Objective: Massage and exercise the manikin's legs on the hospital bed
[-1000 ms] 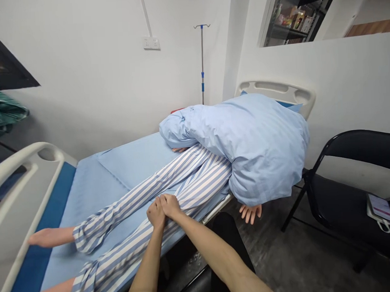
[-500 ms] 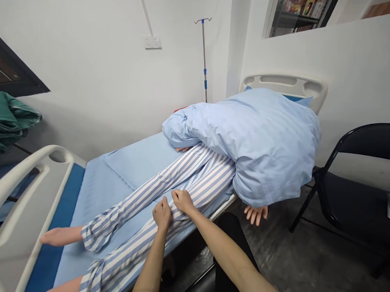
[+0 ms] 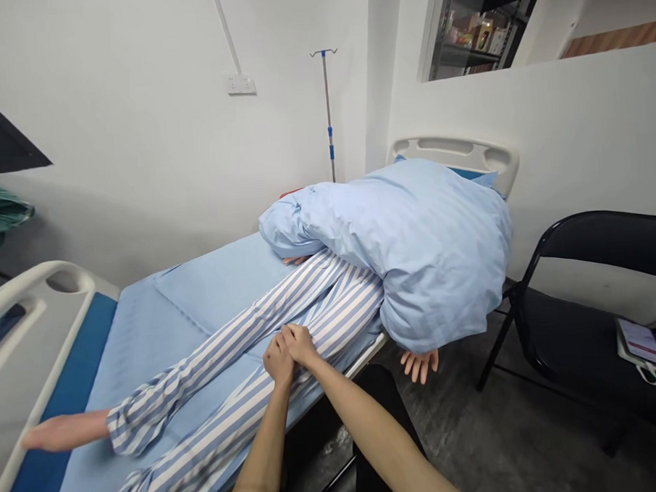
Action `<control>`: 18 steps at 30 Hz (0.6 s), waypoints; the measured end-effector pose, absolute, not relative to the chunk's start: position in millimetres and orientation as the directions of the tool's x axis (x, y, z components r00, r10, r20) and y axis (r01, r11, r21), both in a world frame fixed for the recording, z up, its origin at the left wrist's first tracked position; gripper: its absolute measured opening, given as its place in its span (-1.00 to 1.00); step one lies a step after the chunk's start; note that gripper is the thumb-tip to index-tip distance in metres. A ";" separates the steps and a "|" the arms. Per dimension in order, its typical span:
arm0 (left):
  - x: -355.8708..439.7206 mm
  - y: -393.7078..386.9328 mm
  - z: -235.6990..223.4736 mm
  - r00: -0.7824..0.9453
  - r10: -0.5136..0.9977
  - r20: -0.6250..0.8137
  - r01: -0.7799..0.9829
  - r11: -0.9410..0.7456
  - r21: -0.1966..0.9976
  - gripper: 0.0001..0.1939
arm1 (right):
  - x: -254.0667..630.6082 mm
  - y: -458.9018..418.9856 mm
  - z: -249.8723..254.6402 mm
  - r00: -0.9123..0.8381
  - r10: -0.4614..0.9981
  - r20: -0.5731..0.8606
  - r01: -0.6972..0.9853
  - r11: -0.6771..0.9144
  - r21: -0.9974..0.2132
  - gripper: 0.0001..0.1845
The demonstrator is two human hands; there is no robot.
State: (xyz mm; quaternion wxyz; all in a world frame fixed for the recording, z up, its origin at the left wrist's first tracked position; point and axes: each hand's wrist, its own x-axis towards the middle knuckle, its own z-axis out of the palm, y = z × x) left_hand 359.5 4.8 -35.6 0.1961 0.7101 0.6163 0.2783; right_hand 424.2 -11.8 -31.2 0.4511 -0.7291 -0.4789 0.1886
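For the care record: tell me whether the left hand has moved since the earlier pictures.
Yes: the left hand has shifted along the striped trouser leg toward the right hand, judged against the bed's metal side rail.

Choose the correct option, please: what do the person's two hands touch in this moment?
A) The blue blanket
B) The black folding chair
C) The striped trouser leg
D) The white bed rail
C. The left hand and the right hand both lie on the striped trouser leg.
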 end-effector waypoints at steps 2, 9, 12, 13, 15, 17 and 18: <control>357.4 5.6 -35.5 0.087 0.988 0.127 0.763 -0.148 0.630 -0.66 | 427.2 -13.5 -24.5 0.431 0.891 0.144 0.597 -0.162 -0.786 -0.54; 359.0 6.0 -39.8 0.104 0.990 0.096 0.723 -0.141 0.676 -0.61 | 457.8 -24.7 10.4 0.151 0.976 0.157 0.873 -0.057 -0.485 -0.66; 360.6 4.2 -39.7 0.112 0.988 0.110 0.723 -0.157 0.673 -0.59 | 462.9 -27.2 -2.1 0.209 0.965 0.158 0.863 -0.106 -0.494 -0.63; 360.7 3.4 -39.6 0.118 0.986 0.116 0.724 -0.165 0.669 -0.59 | 462.9 -27.7 -8.8 0.248 0.956 0.159 0.853 -0.138 -0.503 -0.62; 360.5 2.3 -39.3 0.134 0.983 0.126 0.727 -0.184 0.661 -0.60 | 462.1 -28.4 -20.9 0.316 0.935 0.161 0.829 -0.189 -0.526 -0.61; 361.4 2.8 -38.2 0.157 0.979 0.129 0.714 -0.203 0.671 -0.62 | 462.0 -28.7 -28.0 0.342 0.925 0.164 0.807 -0.200 -0.556 -0.63; 362.8 4.0 -36.6 0.165 0.978 0.127 0.697 -0.207 0.686 -0.62 | 462.7 -28.6 -29.3 0.340 0.926 0.167 0.797 -0.189 -0.573 -0.63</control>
